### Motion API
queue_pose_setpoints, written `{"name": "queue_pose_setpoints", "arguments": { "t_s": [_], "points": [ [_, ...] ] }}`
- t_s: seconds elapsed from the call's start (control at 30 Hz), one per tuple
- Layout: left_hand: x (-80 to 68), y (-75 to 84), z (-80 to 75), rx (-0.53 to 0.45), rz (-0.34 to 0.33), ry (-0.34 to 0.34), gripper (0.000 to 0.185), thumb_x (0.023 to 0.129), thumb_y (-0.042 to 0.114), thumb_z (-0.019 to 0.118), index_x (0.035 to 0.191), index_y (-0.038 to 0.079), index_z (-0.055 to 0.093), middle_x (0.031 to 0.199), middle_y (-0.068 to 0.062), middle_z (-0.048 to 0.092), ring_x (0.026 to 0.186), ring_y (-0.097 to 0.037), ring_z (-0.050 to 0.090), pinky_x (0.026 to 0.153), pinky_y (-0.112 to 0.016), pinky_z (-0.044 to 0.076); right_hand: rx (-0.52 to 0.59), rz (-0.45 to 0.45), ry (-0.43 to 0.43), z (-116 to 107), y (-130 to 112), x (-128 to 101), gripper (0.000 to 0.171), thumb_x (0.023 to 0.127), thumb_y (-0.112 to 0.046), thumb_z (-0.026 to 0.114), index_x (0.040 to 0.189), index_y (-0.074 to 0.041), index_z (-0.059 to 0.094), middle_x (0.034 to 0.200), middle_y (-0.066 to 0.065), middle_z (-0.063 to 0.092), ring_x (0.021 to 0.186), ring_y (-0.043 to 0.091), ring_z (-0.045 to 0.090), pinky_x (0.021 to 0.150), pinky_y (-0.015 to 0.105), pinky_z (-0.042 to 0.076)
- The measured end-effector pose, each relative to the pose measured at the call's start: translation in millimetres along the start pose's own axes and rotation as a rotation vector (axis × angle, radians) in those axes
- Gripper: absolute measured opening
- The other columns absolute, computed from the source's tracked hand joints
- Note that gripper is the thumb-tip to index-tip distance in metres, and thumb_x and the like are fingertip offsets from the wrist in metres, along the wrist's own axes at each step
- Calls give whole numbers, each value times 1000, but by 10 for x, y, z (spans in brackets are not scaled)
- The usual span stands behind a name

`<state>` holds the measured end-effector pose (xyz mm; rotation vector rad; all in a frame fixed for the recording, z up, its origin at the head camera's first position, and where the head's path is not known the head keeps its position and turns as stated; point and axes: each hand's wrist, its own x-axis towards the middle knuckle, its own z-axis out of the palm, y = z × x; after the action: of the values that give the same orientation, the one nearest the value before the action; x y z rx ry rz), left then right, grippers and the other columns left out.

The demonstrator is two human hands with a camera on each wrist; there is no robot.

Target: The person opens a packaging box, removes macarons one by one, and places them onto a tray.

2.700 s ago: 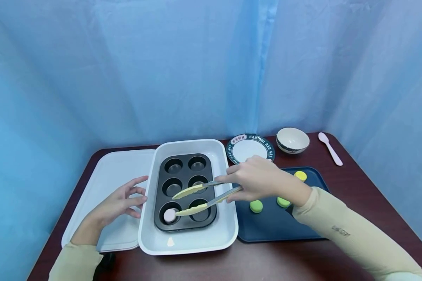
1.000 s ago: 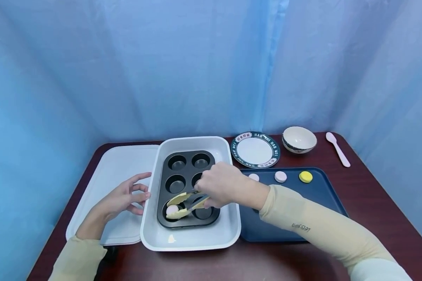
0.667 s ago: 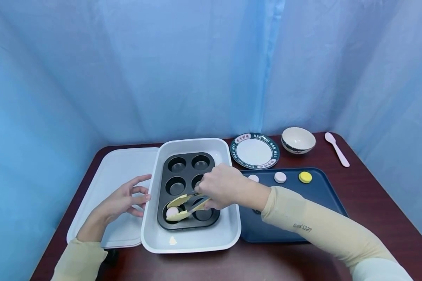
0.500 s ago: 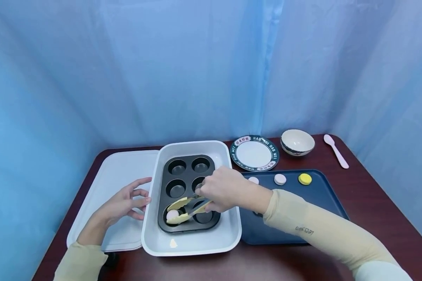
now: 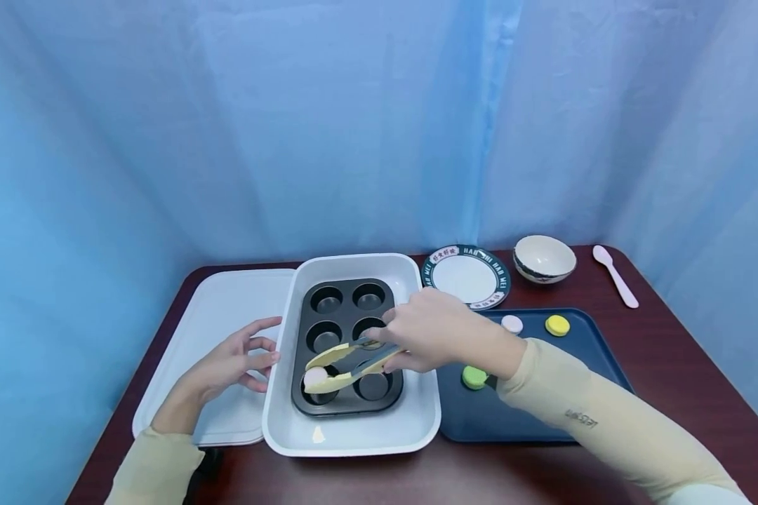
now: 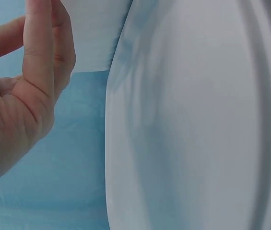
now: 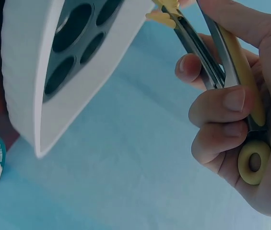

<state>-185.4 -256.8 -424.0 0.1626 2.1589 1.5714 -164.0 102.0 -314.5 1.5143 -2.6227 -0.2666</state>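
In the head view, my right hand (image 5: 432, 330) grips steel tongs with yellow tips (image 5: 344, 379), fingers wrapped round the handles in the right wrist view. Between the tips sits a pale pink macaron (image 5: 316, 376), at the mouth of the near-left cup of a dark muffin tin (image 5: 346, 315). That tin lies inside a white rectangular basin (image 5: 354, 447). My left hand (image 5: 236, 361) is at the basin's left rim, fingers loosely bent and holding nothing; whether the fingertips touch the rim is hard to tell.
A navy tray (image 5: 530, 421) on the right bears a green macaron (image 5: 474, 377), a pale pink one (image 5: 512, 323) and a yellow one (image 5: 557, 325); my forearm hides part of it. Behind are a plate (image 5: 464, 278), bowl (image 5: 544, 259) and spoon (image 5: 615, 277). A white tray (image 5: 234, 294) lies left.
The tongs were lowered into the near-left cup around the pale pink macaron; now they have risen slightly with it between their tips. My right hand moved slightly right; my left hand stayed at the rim.
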Motion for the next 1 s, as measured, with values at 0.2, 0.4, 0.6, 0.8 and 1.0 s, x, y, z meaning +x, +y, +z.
{"name": "queue_pose_setpoints", "arguments": {
  "t_s": [0.2,0.4,0.6,0.8,1.0],
  "points": [
    [25,-9,-5,19,4,14,78,95,21,73,159,17,29,120,-21,55,89,-29,69,69,-49,62,68,18,83,-57,169,-340,48,89,-56,72,128,-28,72,86,-6,67,43,1,36,37,19,27],
    [-6,1,-58,22,18,8,76,95,19,72,158,16,29,119,-23,55,90,-30,69,70,-49,62,66,1,208,-77,320,-707,50,87,-54,75,128,-25,72,80,-11,60,42,-1,28,38,16,24],
    [-48,5,-93,12,14,4,77,95,19,72,159,15,29,119,-23,54,90,-30,69,70,-49,62,93,16,224,-60,398,-933,50,88,-52,75,129,-24,72,82,-11,59,43,-2,26,39,15,23],
    [-42,-4,-93,-2,10,3,77,95,19,72,159,15,29,119,-23,55,89,-30,70,69,-49,62,100,35,201,-18,434,-1046,49,89,-50,74,131,-23,71,86,-9,62,43,-3,24,39,15,23],
    [-25,-14,-78,-1,10,9,76,95,18,72,158,15,30,117,-23,55,89,-30,70,69,-49,62,79,75,302,36,513,-1222,53,83,-52,80,128,-25,73,94,-9,70,45,-6,26,40,13,22]
  ]
}}
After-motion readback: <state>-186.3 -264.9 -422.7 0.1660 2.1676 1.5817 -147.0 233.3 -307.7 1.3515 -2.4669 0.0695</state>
